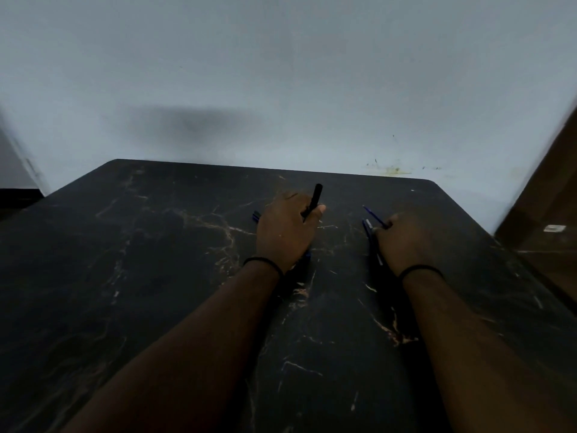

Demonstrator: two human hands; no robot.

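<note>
Starting at the fingers (320,209) of the left hand (284,232): curled round a black pen (316,196), gripping it low on the barrel, most of it poking up toward the wall (281,73). Then the right hand (402,242): curled as well, pinching a little bunch of blue pens (373,216), far ends fanned out up and to the left. Both hands down low on the table (156,245), well apart from each other.

Best guess on the step: gathering pens off the table, maybe sorting black from blue, and only partway through. Also a loose blue pen (256,215) lying flat, peeking out past the left edge of the left hand, plus another bit of blue down by the heel of that palm. Could be the same pen running underneath, could be a second one, hard to say in this light.

Next move, probably: lifting the left hand clear to get at the blue under it without dropping the black pen. Calls for a spare finger or two, or a handoff to the right-hand bunch. Easy to fumble with both grips full.

Count:
- One black pen.
- Blue pens in the right hand: two for sure, possibly three, too dark to swear by.
- One or two blue by the left hand.
- Two black wristbands (263,264), one per wrist.
- One table, dark with pale marble veins.
</note>
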